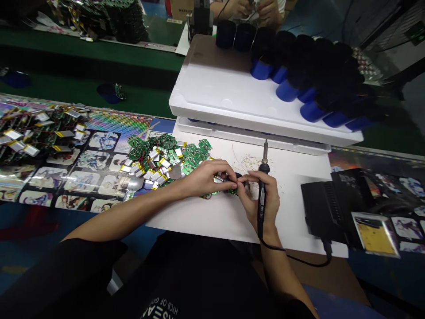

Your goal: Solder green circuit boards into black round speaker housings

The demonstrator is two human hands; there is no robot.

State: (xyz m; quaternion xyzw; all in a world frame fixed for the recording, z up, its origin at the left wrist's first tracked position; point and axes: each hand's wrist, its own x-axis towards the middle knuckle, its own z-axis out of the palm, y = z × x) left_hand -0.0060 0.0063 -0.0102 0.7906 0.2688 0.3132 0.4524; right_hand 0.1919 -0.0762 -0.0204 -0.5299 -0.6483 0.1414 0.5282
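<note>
Centrally, left hand [217, 176]: thumb and forefinger pinched together just right of the middle; whatever sits between them is too small to tell.
Right hand [269, 201]: gripping a soldering iron [262, 190], its tip pointing up, while thumb and forefinger meet the left fingertips.
Circuit board [233, 191]: directly under the joined fingertips, partly hidden by them.
Boards with batteries [162, 166]: heaped just left of the left hand, green boards among silver cells with yellow ends.
White sheet [212, 217]: beneath the hands and part of that heap.
Second heap [36, 128]: at the left edge, on a picture-printed mat [83, 181].
Foam tray [215, 88]: upper right of centre, bearing rows of blue-and-black cups [287, 91].
Black box [320, 208]: lower right, a cable [308, 262] running beside it toward the iron.
Co-worker's hands [241, 9]: top edge, right of centre.
</note>
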